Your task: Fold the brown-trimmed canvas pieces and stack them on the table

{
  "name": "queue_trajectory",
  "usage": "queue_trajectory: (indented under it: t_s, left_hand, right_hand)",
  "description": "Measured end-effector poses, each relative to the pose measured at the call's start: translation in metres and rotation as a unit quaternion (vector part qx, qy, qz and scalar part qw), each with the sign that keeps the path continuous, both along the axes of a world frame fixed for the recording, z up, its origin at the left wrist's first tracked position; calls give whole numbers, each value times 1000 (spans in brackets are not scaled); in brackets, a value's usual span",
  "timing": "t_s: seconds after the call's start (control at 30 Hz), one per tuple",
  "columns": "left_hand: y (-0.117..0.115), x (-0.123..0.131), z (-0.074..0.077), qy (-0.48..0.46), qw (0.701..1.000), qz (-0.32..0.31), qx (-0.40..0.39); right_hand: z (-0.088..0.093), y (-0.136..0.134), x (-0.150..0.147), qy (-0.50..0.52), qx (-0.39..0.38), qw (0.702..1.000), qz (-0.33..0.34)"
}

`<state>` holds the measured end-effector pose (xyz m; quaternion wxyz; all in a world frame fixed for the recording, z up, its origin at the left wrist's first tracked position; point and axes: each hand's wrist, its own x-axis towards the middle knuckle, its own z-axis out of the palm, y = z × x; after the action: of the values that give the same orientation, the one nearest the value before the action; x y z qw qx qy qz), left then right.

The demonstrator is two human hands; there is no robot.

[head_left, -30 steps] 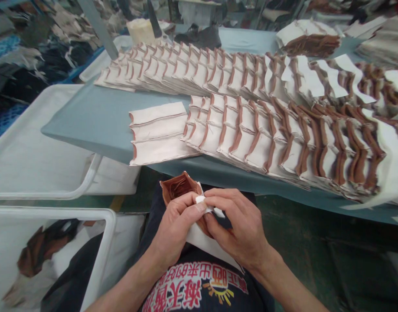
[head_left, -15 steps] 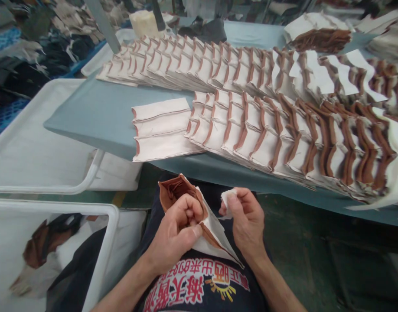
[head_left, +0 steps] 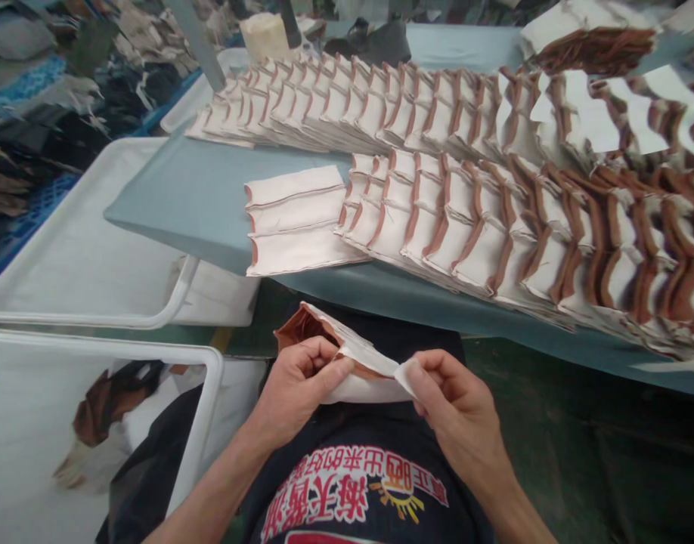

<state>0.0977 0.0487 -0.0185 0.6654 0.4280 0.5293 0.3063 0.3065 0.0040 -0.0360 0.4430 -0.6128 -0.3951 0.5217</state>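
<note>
Fingers of the left hand [head_left: 302, 381] and right hand [head_left: 454, 400] pinch the folded brown-and-white fabric piece [head_left: 347, 355] over the lap. Pulling its white edge too hard could tear it or open the fold.

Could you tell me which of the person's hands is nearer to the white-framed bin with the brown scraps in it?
Left. The left hand grips the brown-lined fabric piece just right of the bin; the right hand pinches the piece's white tip farther right.
</note>
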Motion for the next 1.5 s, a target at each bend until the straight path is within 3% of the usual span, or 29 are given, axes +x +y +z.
queue_trajectory:
  t_s: [0.13,0.3,0.5,0.83,1.23,1.5]
  left_hand:
    - [13,6,11,-12,995,-57,82]
    - [16,16,20,-16,988,-99,119]
    - [15,27,20,-41,988,-97,112]
    - [19,30,15,-69,989,-102,79]
    - [23,26,13,-27,989,-102,104]
    - [22,25,10,-46,989,-101,96]
  right_hand:
    - [37,1,-3,-58,61,995,55]
    - [53,13,-9,-108,93,988,54]
    - [51,21,-14,-163,111,979,43]
    - [47,20,-12,-126,69,989,26]
    - [47,31,-8,-136,44,984,105]
    - [45,36,-5,-144,-28,981,131]
